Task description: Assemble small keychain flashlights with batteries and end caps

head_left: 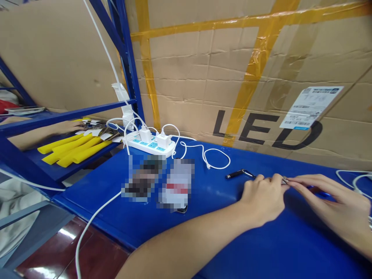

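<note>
Item: slim rod (236, 174), black-ended with a silver collar, bent beyond the collar; lies low over the blue surface (210, 190), its inner end running into the left hand (263, 201). Left hand: curled, fingers bunched around the rod, grip partly hidden behind the knuckles. Right hand (333, 203): thumb and forefinger pinched on a small metal piece (285, 180), just beside the left hand; whether this is the rod's far end cannot be told. To the left on the same surface: two flat rectangular items, pixelated, side by side, one left (143, 179) and one right (177, 184), the latter with a dark rounded corner. Behind these: one white power strip (137, 145) with blue socket faces, carrying white plugs (163, 141) and cables. Right of the strip: one white cable (229, 159), looped. Backing the surface: large carton (188, 77), marked "LED", with yellow tape (250, 69) and a white label (312, 107). Far left, blue shelf (83, 163): several yellow strips (77, 150), bundled.
</note>
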A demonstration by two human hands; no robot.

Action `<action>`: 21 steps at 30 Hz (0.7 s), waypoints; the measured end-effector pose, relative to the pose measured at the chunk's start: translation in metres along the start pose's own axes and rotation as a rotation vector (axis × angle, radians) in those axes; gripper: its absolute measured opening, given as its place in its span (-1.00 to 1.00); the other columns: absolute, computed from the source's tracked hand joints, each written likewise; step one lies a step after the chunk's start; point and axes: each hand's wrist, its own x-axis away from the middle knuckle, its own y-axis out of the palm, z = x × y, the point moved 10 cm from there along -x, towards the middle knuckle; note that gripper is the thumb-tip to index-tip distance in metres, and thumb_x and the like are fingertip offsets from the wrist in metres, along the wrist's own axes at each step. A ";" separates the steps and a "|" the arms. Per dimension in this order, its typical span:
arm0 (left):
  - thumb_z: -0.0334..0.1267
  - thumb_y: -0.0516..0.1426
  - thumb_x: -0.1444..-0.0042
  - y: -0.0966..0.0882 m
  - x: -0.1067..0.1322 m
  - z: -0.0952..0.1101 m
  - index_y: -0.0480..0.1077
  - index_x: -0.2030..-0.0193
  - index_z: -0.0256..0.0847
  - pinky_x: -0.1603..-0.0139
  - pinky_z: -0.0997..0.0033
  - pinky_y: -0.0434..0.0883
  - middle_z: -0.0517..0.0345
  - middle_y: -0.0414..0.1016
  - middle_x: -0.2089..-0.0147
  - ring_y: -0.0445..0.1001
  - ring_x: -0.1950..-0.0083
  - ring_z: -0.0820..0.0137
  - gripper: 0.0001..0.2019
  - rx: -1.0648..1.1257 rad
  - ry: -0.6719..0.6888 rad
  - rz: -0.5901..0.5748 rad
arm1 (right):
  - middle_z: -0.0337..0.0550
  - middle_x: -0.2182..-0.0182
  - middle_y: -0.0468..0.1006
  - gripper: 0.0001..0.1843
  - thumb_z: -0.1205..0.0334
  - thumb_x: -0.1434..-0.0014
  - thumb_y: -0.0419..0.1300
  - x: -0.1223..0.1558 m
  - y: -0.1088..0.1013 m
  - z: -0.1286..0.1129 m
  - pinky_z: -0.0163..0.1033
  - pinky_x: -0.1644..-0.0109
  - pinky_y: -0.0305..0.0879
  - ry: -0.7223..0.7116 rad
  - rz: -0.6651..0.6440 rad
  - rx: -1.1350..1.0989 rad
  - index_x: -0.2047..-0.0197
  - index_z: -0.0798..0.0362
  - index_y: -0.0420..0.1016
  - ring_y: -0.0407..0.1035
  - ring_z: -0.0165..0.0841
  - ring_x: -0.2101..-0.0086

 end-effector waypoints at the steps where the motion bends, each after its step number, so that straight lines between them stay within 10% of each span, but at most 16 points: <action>1: -0.21 -0.22 -0.29 0.000 0.000 0.000 0.19 0.06 -0.28 0.22 0.22 0.42 0.01 0.47 0.14 0.40 0.07 0.21 -0.72 0.005 0.000 -0.009 | -0.19 0.47 0.54 -0.86 0.16 -0.08 0.15 0.000 -0.001 -0.001 -0.28 0.42 0.31 0.003 0.002 0.003 0.44 -0.01 0.46 0.42 -0.35 0.47; 21: -0.20 -0.22 -0.27 0.001 0.003 0.001 0.14 0.01 -0.26 0.18 0.23 0.41 -0.03 0.44 0.14 0.43 0.07 0.20 -0.72 0.055 -0.009 -0.061 | -0.21 0.53 0.49 -0.74 -0.02 0.07 0.23 0.009 0.011 0.024 -0.30 0.51 0.36 0.339 -0.023 -0.214 0.58 0.00 0.45 0.38 -0.37 0.54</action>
